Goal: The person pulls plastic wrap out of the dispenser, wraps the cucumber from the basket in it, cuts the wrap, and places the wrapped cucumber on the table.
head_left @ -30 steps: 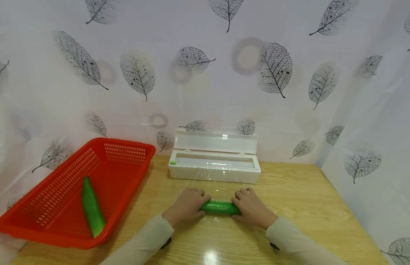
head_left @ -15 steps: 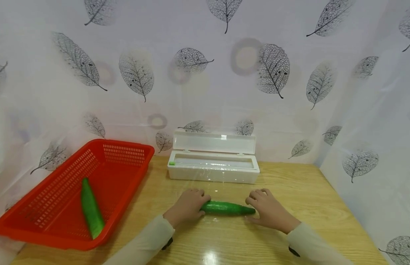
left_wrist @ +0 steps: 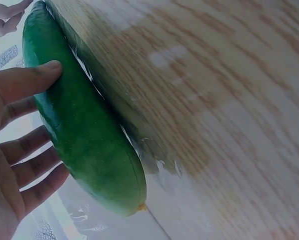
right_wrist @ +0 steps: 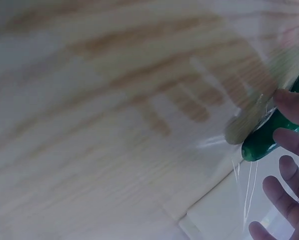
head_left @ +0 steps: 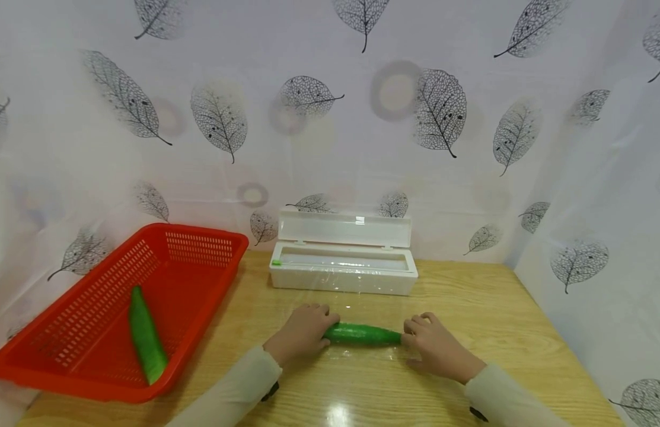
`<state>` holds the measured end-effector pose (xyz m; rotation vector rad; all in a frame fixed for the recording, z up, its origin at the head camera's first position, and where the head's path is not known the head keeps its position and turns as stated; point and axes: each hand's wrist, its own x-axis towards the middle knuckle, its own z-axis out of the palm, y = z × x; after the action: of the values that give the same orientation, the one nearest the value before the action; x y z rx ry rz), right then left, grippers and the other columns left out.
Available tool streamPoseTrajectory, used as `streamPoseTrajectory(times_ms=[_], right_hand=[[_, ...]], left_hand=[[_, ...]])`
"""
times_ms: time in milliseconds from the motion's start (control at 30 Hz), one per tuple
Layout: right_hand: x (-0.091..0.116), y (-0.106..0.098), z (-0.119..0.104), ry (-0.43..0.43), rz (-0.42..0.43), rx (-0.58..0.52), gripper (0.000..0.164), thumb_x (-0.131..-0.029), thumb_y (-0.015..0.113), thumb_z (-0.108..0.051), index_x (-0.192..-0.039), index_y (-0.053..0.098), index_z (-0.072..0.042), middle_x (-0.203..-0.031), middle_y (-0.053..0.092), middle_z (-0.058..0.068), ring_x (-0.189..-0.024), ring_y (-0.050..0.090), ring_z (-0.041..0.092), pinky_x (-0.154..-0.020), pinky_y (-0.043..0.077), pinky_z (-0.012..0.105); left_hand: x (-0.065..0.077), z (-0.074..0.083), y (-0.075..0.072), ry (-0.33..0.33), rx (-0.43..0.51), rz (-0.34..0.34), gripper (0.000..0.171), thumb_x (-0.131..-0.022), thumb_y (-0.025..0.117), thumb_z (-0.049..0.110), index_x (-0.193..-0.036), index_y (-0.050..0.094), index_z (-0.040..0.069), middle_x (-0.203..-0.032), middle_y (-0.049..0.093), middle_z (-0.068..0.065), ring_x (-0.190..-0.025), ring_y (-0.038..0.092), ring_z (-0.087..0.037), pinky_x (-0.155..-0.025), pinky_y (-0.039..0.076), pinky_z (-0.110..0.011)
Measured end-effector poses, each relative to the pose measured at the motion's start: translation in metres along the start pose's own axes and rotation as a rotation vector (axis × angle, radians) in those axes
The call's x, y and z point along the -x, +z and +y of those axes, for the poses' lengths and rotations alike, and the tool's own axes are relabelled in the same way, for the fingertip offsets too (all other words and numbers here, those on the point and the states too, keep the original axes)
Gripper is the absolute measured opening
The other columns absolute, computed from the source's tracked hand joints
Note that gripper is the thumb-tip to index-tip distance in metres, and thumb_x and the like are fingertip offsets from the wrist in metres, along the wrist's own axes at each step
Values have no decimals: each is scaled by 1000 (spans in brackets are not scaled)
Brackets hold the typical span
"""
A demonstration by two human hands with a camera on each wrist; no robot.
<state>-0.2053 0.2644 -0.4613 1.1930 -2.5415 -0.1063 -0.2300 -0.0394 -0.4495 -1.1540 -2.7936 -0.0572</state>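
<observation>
A green cucumber [head_left: 364, 334] lies crosswise on a sheet of clear plastic wrap [head_left: 351, 354] in front of the person. My left hand [head_left: 303, 333] holds its left part; in the left wrist view the thumb lies on one side of the cucumber [left_wrist: 89, 120] and the fingers on the other. At the narrow right end, my right hand [head_left: 439, 347] pinches the tip between thumb and index finger. The right wrist view shows that tip of the cucumber [right_wrist: 262, 142], with the other fingers [right_wrist: 282, 197] spread apart below it.
Behind the hands stands a white wrap dispenser box [head_left: 343, 281], its lid [head_left: 346, 229] raised and a green slider [head_left: 277, 263] at its left. A red basket [head_left: 201, 320] with another cucumber [head_left: 147, 338] stands at left. A leaf-print curtain [head_left: 330, 148] closes off the wooden table's [head_left: 484, 296] back.
My right hand has slid rightward along the cucumber, loosened at its tip, then closed on the end. The left hand has kept its hold in place.
</observation>
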Motion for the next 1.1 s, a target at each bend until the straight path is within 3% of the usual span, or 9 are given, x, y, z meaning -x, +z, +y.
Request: streamPoseTrajectory(times_ms=[200,333,667,1100], right_hand=[[-6,4,-2,-51,66,22,15,-63,79,-19,-64,64,-19,-76,52,-6,-72,48,11,-72,48,39],[-8,6,-4,-61,87,21,18,-67,75,-13,-59,61,-20,-73,50,-7,-69,45,10,-71,47,38],[-11,0,3,2,122,-20,21,-61,81,-13,-63,62,-20,-79,59,-5,-74,52,11,-73,49,40],[-12,-5,13,49,109,-37,22,-66,79,-11,-68,58,-19,-80,59,-5,-75,54,10,-73,49,40]], left_hand=[[-1,0,3,11,-15,12,34,-80,71,34,-109,60,21,-93,61,3,-83,56,-10,-78,48,-29],[-1,-1,5,10,-17,8,34,-80,71,35,-110,60,21,-94,61,3,-83,56,-10,-78,48,-29],[2,-2,0,12,-3,24,34,-80,71,33,-110,61,19,-93,60,2,-81,55,-11,-74,48,-27],[1,-2,3,9,19,46,31,-83,69,31,-111,64,18,-100,60,1,-89,54,-13,-82,49,-30]])
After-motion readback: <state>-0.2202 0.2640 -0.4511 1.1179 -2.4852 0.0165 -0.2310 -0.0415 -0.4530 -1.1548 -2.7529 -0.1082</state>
